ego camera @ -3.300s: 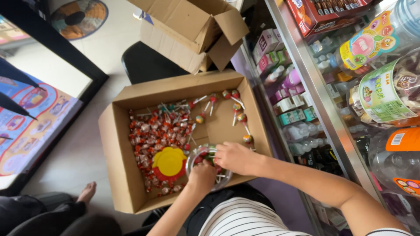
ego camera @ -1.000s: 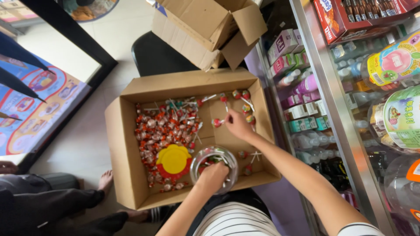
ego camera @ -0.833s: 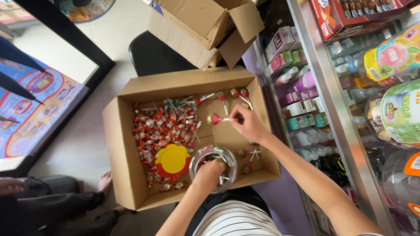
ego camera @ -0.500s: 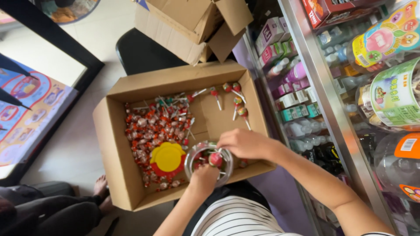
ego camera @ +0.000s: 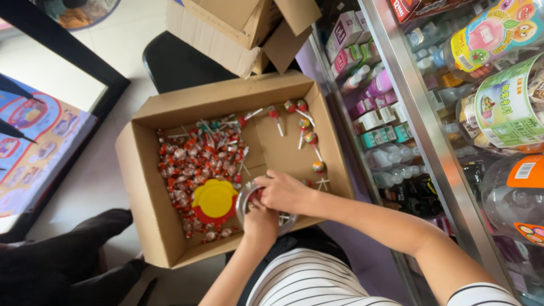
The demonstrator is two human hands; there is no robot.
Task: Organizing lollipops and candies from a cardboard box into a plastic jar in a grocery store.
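A: Near side?
B: Left hand (ego camera: 260,222) grips the clear round jar (ego camera: 249,201) by its near wall; the mouth seems to face up. Right hand (ego camera: 285,191) sits over the mouth, fingers curled on a red lollipop (ego camera: 259,193).
A: Where's the jar?
B: Inside the open cardboard box (ego camera: 148,187), near-right corner, beside a yellow scalloped lid (ego camera: 215,199).
A: Beyond that?
B: Heap of foil-wrapped lollipops (ego camera: 198,161) on the left, loose lollipops (ego camera: 303,122) at the far right, sticks mostly toward the near side.
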